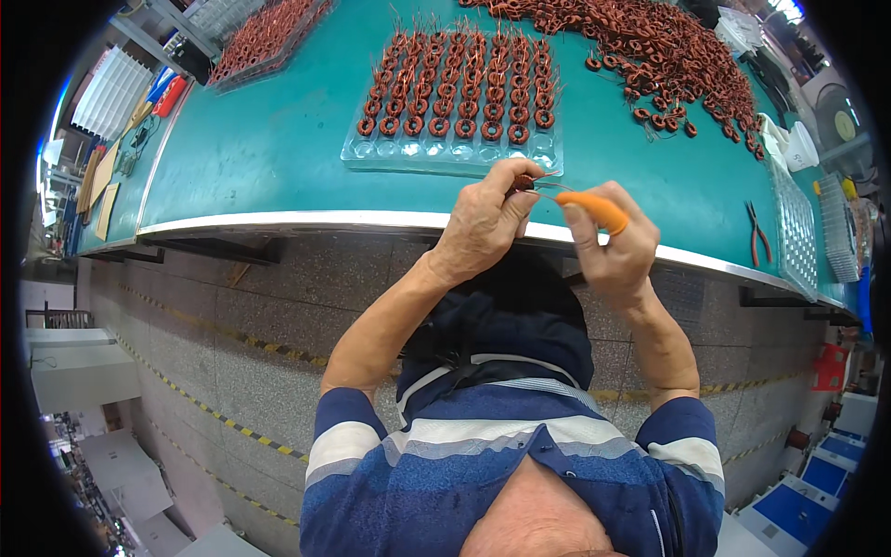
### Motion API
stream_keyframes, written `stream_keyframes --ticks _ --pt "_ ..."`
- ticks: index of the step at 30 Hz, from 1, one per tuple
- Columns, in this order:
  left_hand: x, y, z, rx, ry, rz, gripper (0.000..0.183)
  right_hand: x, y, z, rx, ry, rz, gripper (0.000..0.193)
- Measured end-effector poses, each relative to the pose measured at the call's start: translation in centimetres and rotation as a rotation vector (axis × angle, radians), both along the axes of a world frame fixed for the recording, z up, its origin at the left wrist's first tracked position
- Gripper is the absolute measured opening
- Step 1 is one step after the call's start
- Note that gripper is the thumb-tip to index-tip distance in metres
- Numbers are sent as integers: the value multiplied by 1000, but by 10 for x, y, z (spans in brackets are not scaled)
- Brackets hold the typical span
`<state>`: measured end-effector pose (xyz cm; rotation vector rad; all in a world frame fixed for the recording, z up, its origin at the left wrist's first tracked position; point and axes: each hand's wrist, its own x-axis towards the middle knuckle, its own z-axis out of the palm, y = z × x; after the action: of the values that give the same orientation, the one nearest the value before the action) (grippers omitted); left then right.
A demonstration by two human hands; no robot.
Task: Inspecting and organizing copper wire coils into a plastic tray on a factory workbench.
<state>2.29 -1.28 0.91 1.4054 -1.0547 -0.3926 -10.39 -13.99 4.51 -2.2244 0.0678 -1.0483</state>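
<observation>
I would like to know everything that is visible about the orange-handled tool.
The tool has a smooth, rounded orange handle, apparently plastic or rubber, partly covered by the right grip that holds it. The handle slants from upper left to lower right, near the bench's front edge. Thin, metallic-looking lines extend from its left end toward the coil in the left grip; the tip's shape and any contact are too small to tell.

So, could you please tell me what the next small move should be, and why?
I'd probably steady the small wound coil with the left hand and gently work the orange-handled tool with the right hand, since its thin metal end points at the coil; whether they touch is too small to tell.
</observation>
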Motion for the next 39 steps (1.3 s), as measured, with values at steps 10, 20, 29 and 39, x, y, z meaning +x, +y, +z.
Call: stream_keyframes --ticks 10,20,29,39 --pt "-13 9 9 -79 202 -189 20 4 -32 -23 1196 117 342 28" --pt "6 14 0 -93 394 -179 32 2 -27 -36 954 209 308 33" --pt "-2 15 10 10 261 -98 26 8 10 -21 462 172 12 32" --pt "-10 26 14 -12 232 -82 26 14 4 -29 1122 74 228 35"
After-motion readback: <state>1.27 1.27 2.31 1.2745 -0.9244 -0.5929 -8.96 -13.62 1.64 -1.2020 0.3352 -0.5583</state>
